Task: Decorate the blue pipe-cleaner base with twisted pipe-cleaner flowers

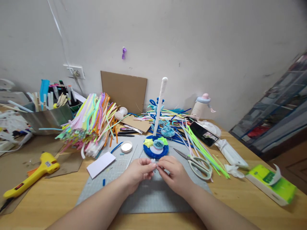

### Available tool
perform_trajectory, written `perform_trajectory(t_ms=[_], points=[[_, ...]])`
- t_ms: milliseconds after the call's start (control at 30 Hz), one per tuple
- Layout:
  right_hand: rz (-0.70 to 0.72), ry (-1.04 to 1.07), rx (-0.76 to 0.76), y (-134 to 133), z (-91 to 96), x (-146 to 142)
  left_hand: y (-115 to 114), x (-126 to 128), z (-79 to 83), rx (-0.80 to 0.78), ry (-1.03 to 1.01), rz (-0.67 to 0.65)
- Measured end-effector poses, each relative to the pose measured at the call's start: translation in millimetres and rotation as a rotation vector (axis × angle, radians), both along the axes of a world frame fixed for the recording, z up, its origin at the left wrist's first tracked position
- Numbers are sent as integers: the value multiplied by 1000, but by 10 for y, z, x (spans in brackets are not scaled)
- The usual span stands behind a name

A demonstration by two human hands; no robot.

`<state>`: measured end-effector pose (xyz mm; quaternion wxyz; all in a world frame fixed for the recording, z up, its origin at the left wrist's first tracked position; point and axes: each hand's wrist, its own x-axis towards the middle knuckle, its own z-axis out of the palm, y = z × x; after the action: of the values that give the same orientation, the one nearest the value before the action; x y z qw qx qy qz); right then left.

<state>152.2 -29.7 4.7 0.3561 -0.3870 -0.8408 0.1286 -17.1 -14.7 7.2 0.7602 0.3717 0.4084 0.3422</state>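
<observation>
Both of my hands meet over a grey cutting mat (144,198). My left hand (137,172) and my right hand (174,172) pinch a small white fuzzy piece (153,163) between their fingertips. Just beyond them stands a blue round base (155,148) with yellow, green and blue fuzzy shapes on it and a tall white wrapped stick (160,102) rising from it.
Scissors (198,163) lie right of my hands beside green pipe cleaners (206,153) and a phone (203,133). A pile of coloured pipe cleaners (92,123), a yellow glue gun (33,174), a white card (101,164) and a small round tin (126,147) lie to the left. A green tissue pack (272,183) sits far right.
</observation>
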Motion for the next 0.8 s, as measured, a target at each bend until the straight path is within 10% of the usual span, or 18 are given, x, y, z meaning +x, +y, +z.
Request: perform_trajectory(t_ms=[333,600,800], points=[[21,88,-92,-41,60,10,10,13,1,135,101,-37],[-39,708,-1016,5,-68,-121,-23,55,-36,397,299,19],[-11,860,-1012,0,-91,-154,43,4,-17,294,128,-24]])
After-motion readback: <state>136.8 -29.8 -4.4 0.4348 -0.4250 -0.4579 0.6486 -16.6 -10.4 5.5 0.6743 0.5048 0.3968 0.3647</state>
